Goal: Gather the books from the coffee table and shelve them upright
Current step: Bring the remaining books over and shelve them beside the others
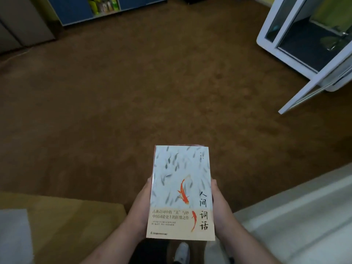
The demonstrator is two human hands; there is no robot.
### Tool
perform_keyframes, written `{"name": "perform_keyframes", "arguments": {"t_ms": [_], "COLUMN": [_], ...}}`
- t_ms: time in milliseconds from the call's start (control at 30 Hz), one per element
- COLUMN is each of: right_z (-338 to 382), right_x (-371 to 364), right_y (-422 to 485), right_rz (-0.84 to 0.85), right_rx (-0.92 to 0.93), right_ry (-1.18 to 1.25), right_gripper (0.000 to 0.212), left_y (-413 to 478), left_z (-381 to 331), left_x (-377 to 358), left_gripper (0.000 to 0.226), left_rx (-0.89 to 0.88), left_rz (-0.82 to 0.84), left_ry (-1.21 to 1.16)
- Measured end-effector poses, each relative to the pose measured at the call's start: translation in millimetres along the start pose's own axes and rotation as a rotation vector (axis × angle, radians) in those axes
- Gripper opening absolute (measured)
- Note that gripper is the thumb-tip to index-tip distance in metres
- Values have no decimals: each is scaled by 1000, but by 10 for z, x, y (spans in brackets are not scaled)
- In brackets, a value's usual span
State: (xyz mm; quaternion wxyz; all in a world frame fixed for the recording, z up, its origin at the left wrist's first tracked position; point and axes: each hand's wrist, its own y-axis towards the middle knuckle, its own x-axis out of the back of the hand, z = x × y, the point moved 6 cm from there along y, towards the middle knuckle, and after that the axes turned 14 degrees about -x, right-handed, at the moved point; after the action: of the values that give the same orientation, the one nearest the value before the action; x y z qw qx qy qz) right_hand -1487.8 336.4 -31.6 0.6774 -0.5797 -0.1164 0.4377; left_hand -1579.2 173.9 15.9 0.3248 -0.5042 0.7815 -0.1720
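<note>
Two hands carry the books (181,187). Left hand (142,202) and right hand (219,202) clamp the long edges, fingers tucked under and mostly hidden, so holding, not spread. A reddish edge peeks past the far end of the fish cover, so at least one more is below; count unclear.

Risks:
- Side squeeze only, so the top one could slide forward on a tilt.
- Shoe (182,251) is just below the books with carpet (133,101) beyond. Footing is partly masked, so a trip is possible.
- Glass door (304,96) stands open far right of the books: snag hazard.
- Blue shelf unit (85,8) is far beyond-left. Unsupported uprights may topple there.
</note>
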Motion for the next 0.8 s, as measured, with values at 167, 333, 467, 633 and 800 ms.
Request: {"name": "perform_keyframes", "arguments": {"t_ms": [167, 333, 467, 633, 800], "right_z": [606, 1352, 1929, 2581, 3166], "right_x": [-245, -659, -1138, -1941, -2592], "right_y": [374, 955, 1352, 1700, 2054], "right_rz": [-23, -18, 11, 85, 182], "right_rx": [-10, -13, -38, -30, -81], "right_ry": [-2, -14, -24, -68, -142], "right_gripper": [62, 69, 58, 61, 77], "left_y": [612, 1360, 1877, 2346, 2665], "left_z": [-387, -1061, -1671, -2344, -2797], "left_x": [9, 134, 348, 689, 983], "left_gripper": [103, 88, 107, 81, 73], "left_rx": [73, 86, 99, 45, 32], "left_rz": [-29, -45, -73, -113, -223], "left_ry": [-97, -81, -137, -162, -238]}}
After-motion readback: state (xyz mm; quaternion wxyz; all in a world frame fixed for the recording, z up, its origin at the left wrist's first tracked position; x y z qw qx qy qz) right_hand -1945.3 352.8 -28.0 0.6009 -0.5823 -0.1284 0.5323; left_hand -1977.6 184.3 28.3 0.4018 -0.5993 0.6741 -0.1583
